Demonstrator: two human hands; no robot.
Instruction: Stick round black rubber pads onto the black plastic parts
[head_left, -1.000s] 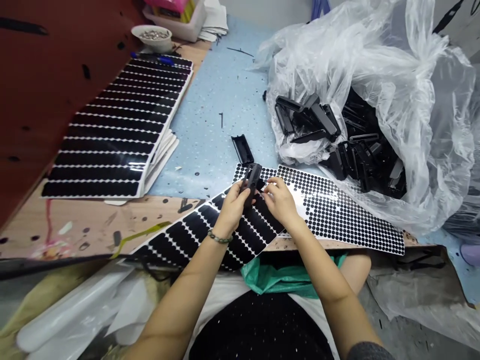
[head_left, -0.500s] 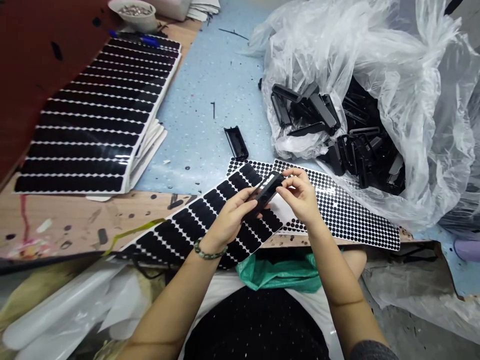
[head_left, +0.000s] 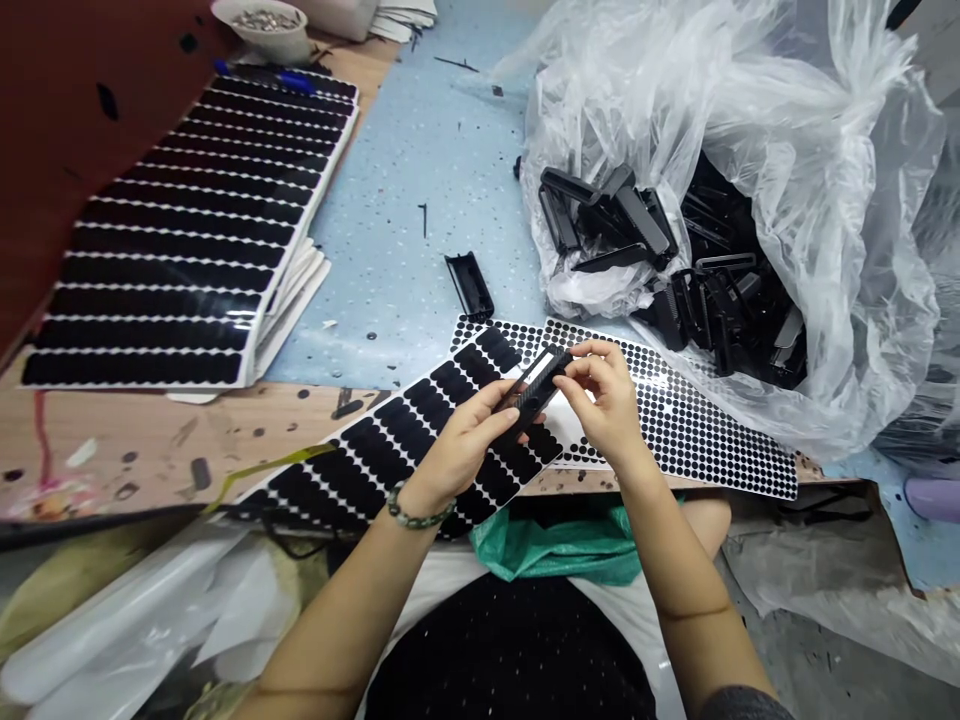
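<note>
Speckled pale-blue sheeting (head_left: 405, 170) covers much of the wooden worktop (head_left: 262, 420). Over the near edge, the left hand (head_left: 466, 430) wraps the lower end of a long black plastic part (head_left: 534, 393); the right hand (head_left: 606, 398) pinches its upper end between thumb and fingertips. Clear plastic bag (head_left: 847, 200) at two o'clock, hollow black plastic shell (head_left: 472, 285) at eleven.

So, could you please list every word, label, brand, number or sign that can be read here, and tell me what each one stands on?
None can be read.
Held black part: no legible mark.
Striped sheet and dotted sheet: black shapes on white, no legible lettering.
Plastic bag: no legible print.
Blue pen: too small to read any marking.
Pink patch: too blurred to tell whether it holds print.
</note>
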